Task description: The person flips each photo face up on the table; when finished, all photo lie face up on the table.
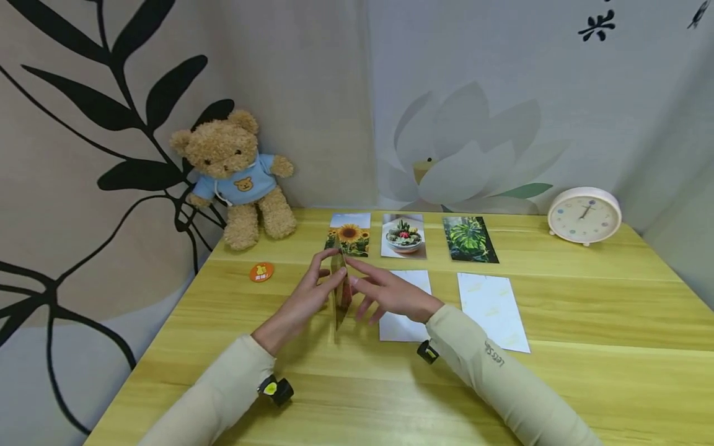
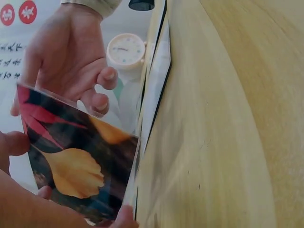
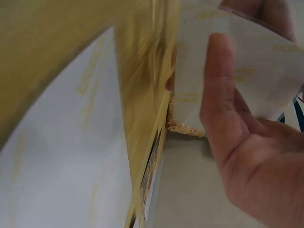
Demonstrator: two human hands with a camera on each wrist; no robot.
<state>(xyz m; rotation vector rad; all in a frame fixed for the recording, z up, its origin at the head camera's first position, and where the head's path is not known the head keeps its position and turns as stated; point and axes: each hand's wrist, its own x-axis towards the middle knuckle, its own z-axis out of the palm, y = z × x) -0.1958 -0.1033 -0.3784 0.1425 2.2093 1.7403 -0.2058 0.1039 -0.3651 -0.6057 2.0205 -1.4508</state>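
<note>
A photo card (image 1: 338,303) stands upright above the table, edge-on in the head view. My left hand (image 1: 311,288) holds it between thumb and fingers. In the left wrist view the card (image 2: 78,164) shows a yellow ginkgo leaf and red leaves on a dark ground. Its white back (image 3: 251,76) faces my right hand (image 3: 237,142) in the right wrist view, where a straight finger lies before it. From the head, the right hand (image 1: 393,291) reaches its extended fingertips to the card's upper edge; whether they press on it is unclear.
Sunflower (image 1: 349,235), cactus bowl (image 1: 404,236) and green leaf (image 1: 470,240) photo cards lie along the back. Two white cards, left (image 1: 404,325) and right (image 1: 493,310), lie nearer. A teddy bear (image 1: 237,179), an orange round badge (image 1: 261,272) and a clock (image 1: 584,215) surround them.
</note>
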